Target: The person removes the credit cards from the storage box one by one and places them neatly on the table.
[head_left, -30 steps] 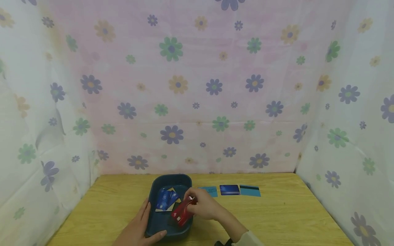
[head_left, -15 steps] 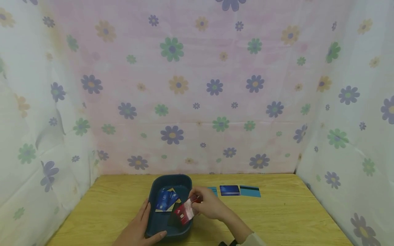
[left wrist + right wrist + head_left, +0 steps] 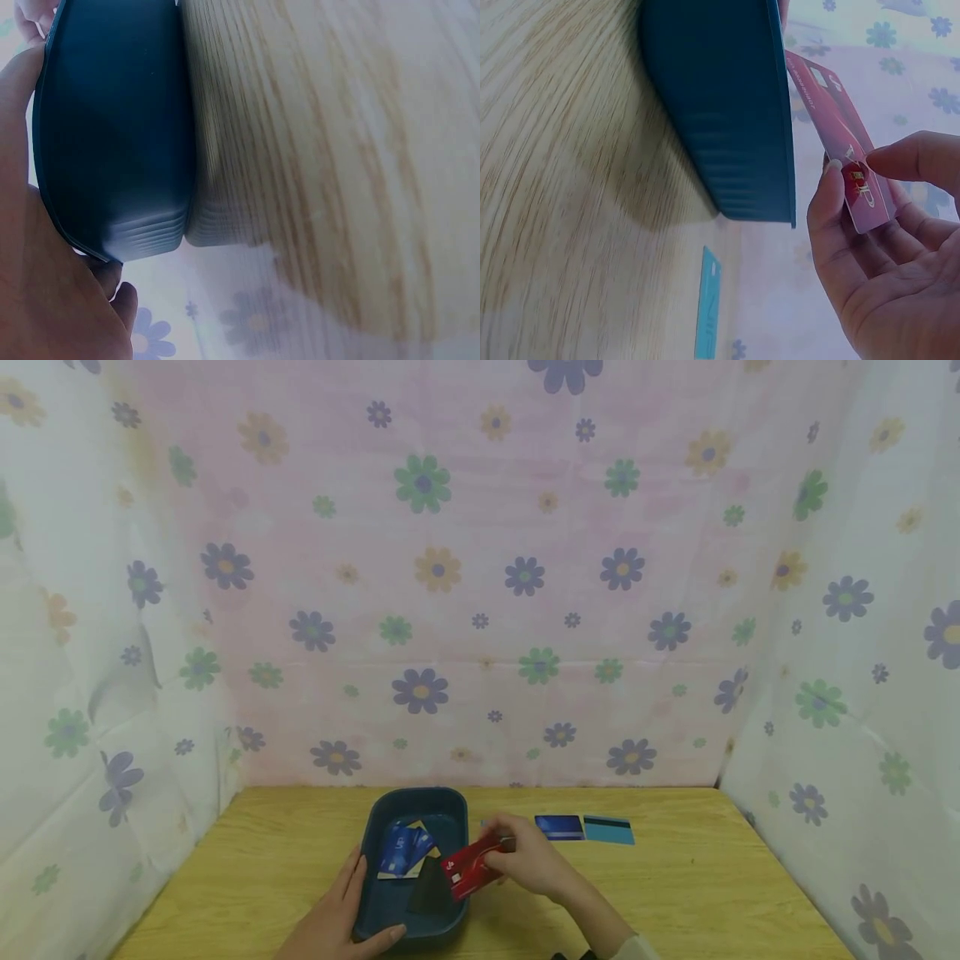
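Observation:
My right hand (image 3: 531, 860) pinches a red card (image 3: 467, 870) between thumb and fingers, tilted over the right rim of a dark blue tray (image 3: 416, 802). Gold "VIP" lettering shows on this card in the right wrist view. My left hand (image 3: 330, 910) holds the tray at its near-left corner, fingers along the left wall and thumb over the near rim. Inside the tray, blue cards (image 3: 397, 852) overlap a yellowish one. A dark card (image 3: 429, 892) lies nearer, partly behind the red card.
On the table (image 3: 675, 893) to the tray's right, a dark blue card (image 3: 559, 827) and a light blue striped card (image 3: 609, 830) lie in a row. Another light blue card (image 3: 708, 304) is mostly hidden by my right hand in the head view. Flowered cloth hangs around the table.
My right hand has drawn the red card rightward, from inside the tray to over its right rim, uncovering more of the dark card. My left hand has stayed in place.

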